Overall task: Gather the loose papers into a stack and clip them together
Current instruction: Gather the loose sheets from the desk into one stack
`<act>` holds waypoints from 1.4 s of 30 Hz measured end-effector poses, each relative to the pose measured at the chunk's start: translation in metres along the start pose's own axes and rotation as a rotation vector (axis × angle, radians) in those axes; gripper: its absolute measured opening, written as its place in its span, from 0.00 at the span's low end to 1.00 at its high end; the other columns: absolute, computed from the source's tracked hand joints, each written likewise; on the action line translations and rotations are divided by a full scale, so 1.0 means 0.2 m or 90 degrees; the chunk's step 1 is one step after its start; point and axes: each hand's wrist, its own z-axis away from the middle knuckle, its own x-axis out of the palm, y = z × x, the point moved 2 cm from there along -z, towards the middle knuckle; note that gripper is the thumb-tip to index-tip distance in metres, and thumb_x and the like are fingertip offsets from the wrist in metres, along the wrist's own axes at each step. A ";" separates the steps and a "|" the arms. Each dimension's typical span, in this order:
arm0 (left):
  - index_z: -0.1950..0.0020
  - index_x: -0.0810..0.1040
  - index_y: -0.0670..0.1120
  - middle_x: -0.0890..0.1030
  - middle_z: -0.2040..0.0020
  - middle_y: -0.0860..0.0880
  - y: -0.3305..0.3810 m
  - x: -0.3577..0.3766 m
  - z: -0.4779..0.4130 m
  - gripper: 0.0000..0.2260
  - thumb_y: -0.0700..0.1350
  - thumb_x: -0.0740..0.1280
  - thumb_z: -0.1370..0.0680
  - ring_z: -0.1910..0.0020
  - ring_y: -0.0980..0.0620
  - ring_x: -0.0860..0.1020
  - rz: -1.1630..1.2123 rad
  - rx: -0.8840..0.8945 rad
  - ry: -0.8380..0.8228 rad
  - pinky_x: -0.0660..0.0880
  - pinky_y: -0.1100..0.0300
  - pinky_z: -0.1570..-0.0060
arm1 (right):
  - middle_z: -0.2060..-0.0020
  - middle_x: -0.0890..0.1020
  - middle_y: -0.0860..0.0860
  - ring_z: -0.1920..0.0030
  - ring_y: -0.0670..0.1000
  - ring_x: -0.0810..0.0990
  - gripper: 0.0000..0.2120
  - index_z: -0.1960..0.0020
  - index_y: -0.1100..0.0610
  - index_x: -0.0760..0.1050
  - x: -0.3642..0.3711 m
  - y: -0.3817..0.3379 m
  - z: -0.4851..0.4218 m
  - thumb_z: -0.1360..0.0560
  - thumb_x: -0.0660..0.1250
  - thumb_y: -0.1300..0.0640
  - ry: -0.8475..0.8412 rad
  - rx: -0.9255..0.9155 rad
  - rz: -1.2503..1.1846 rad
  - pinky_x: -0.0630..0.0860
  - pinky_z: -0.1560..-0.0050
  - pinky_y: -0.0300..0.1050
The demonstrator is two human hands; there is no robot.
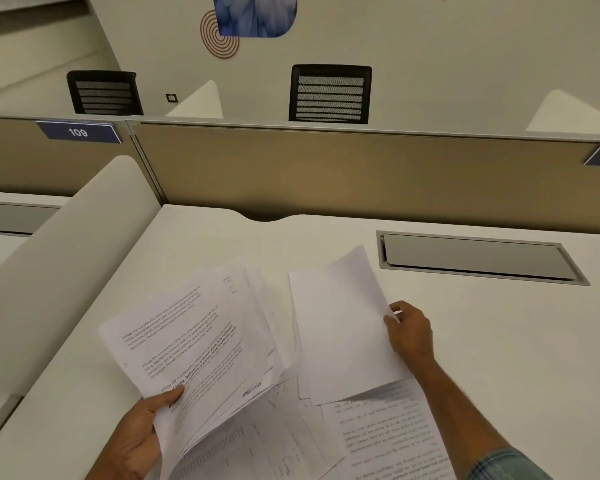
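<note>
My left hand (139,434) grips a fanned bundle of printed sheets (194,341) by its lower corner, lifted off the white desk (499,341). My right hand (407,329) pinches the right edge of blank white sheets (340,327), which are raised and tilted over the desk. More loose printed pages (388,434) lie flat under both, near the front edge, some with tables or drawings (278,431). No clip is visible.
A grey cable-tray lid (475,258) is set into the desk at the back right. A tan partition (326,171) runs along the far edge, and a white side divider (59,258) rises on the left. Two black chairs (329,95) stand beyond the partition.
</note>
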 end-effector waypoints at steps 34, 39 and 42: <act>0.33 0.79 0.42 0.85 0.39 0.41 -0.33 0.42 0.21 0.27 0.31 0.72 0.32 0.39 0.36 0.82 -0.269 0.056 -0.100 0.80 0.41 0.41 | 0.55 0.90 0.51 0.53 0.58 0.87 0.09 0.48 0.50 0.85 -0.14 -0.09 0.62 0.27 0.77 0.52 -0.253 0.163 -0.441 0.85 0.50 0.56; 0.33 0.79 0.42 0.85 0.39 0.41 -0.41 0.43 0.22 0.28 0.29 0.72 0.33 0.42 0.39 0.83 -0.245 0.059 -0.098 0.85 0.50 0.56 | 0.54 0.88 0.49 0.54 0.52 0.85 0.06 0.48 0.52 0.84 -0.19 -0.03 0.62 0.24 0.73 0.53 -0.227 0.158 -0.397 0.81 0.57 0.43; 0.31 0.78 0.41 0.83 0.37 0.39 -0.41 0.40 0.20 0.30 0.30 0.72 0.34 0.38 0.37 0.81 -0.212 0.067 -0.083 0.84 0.47 0.52 | 0.52 0.86 0.54 0.55 0.54 0.85 0.11 0.43 0.55 0.80 -0.28 0.14 0.60 0.24 0.74 0.52 -0.099 0.113 -0.220 0.84 0.52 0.51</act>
